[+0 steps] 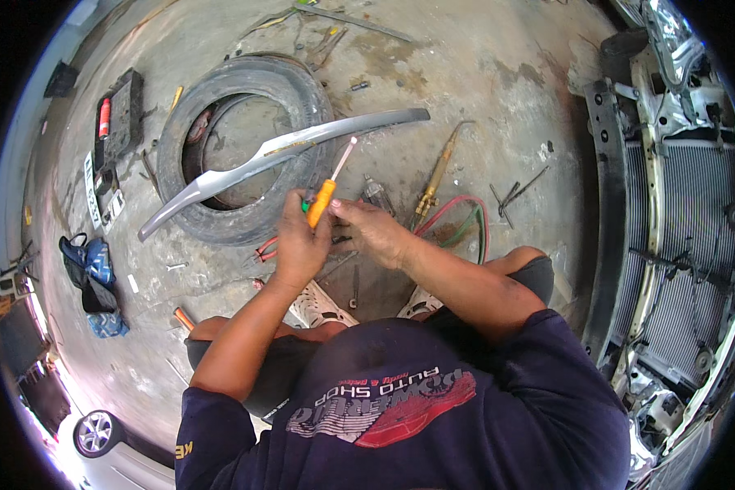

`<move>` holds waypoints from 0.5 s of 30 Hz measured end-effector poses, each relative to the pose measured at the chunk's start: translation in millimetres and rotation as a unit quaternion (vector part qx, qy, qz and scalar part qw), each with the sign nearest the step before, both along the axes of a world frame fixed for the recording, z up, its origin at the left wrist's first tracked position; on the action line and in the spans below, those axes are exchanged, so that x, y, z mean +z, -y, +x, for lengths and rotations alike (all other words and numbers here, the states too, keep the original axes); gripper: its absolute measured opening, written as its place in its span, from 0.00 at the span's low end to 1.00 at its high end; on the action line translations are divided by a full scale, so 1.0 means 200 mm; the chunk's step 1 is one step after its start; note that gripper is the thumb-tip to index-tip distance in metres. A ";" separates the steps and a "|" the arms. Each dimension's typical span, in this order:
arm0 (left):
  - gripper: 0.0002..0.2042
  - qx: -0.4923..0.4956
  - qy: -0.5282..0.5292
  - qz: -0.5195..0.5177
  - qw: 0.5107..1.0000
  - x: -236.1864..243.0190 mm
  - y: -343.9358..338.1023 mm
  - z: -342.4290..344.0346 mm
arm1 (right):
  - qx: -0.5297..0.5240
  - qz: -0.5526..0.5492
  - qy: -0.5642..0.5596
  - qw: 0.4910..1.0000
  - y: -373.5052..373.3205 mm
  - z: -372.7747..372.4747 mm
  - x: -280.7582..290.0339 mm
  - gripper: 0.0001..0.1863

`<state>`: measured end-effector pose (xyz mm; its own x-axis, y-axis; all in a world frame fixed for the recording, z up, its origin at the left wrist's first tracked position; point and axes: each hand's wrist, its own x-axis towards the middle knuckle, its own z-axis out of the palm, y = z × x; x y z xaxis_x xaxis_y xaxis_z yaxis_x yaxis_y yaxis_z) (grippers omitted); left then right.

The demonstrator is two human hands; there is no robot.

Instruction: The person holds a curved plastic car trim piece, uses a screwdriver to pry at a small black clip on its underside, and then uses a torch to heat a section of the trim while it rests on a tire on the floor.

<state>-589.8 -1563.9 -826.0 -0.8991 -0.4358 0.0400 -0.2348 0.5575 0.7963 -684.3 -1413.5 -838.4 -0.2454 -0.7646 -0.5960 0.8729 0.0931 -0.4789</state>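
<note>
My left hand (pixel 301 243) is closed around a screwdriver (pixel 322 202) with an orange handle, its pale shaft pointing up and away. A small green thing (pixel 306 204) shows beside the handle at my left fingers. Close by, my right hand (pixel 377 233) is closed, its thumb beside the handle; what its curled fingers hold, if anything, is hidden. Just beyond my hands, a long curved silver trim piece (pixel 278 152) rests across a worn black tire (pixel 175 155) lying flat on the floor.
Right of my hands lie a brass torch (pixel 434 178), red and green hoses (pixel 475 214) and several hex keys (pixel 510 194). A car's front with its radiator (pixel 690 253) stands far right. At left are a black tray (pixel 122 118) and a blue tool bag (pixel 96 286). Red-handled pliers (pixel 265 250) lie below.
</note>
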 end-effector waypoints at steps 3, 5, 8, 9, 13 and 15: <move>0.17 -0.039 -0.006 0.027 0.999 0.03 -0.12 -0.03 | -0.061 0.090 0.002 0.994 -0.02 0.02 0.03 0.22; 0.18 -0.064 -0.005 0.066 0.996 0.01 -0.13 -0.01 | -0.049 0.139 -0.031 0.989 -0.05 0.00 -0.01 0.20; 0.18 -0.059 0.139 0.082 0.985 0.00 -0.03 -0.02 | -0.009 0.233 -0.204 0.951 -0.10 -0.06 -0.11 0.19; 0.18 -0.034 0.097 0.009 0.995 -0.03 0.04 -0.04 | 0.043 0.274 -0.321 0.905 -0.12 -0.11 -0.16 0.18; 0.18 0.082 0.087 -0.110 0.987 -0.05 0.46 -0.08 | 0.096 0.319 -0.593 0.733 -0.12 -0.26 -0.21 0.16; 0.19 0.107 0.128 -0.157 0.973 -0.02 0.61 -0.10 | 0.087 0.323 -0.611 0.718 -0.10 -0.30 -0.20 0.15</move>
